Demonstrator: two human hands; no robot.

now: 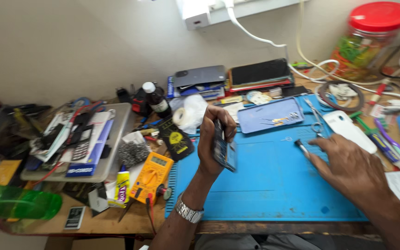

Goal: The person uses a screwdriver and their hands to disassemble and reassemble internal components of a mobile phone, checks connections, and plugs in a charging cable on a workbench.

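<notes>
Blue repair mat [265, 194]: our left hand [214, 139] grips the opened phone [223, 148], right hand [348, 166] pinching a small tool [302, 147] near the right edge; reassembly undone.

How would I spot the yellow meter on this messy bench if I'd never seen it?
Start at the blue work mat in front of the person. Just off its left edge, left of the left hand that holds a small phone, lies the multimeter. It is the only orange-yellow box with a round dial and a small screen.
</notes>
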